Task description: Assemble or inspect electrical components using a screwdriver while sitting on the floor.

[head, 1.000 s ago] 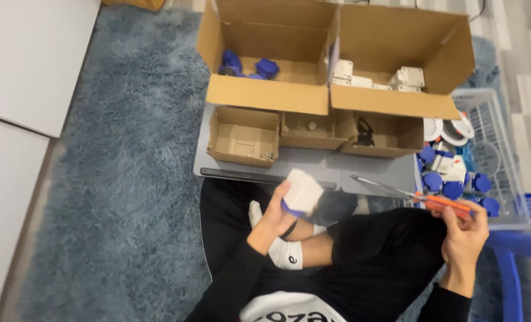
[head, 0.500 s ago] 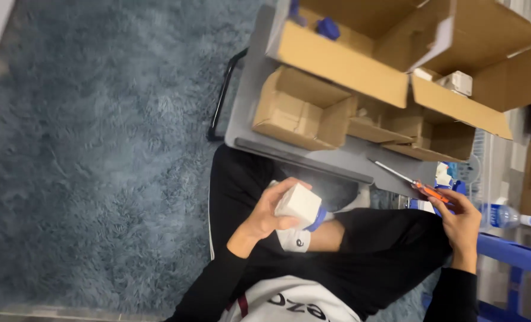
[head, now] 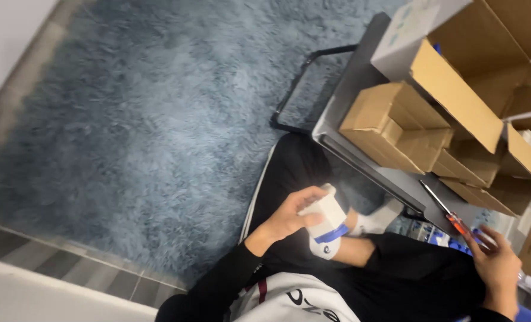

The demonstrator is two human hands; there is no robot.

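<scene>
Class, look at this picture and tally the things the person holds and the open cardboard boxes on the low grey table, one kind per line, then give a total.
Small white box with blue stripe, held by left hand: 1
Screwdriver with orange handle, held by right hand: 1
Open cardboard boxes on grey table: at least 4, some cut off by the frame edge
Total: at least 6

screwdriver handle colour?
Orange, on the screwdriver in the right hand; head view.

One head-worn view — steeply downward, tilted, close above lap, blue rug [head: 140,119] and cardboard boxes [head: 396,125].
</scene>
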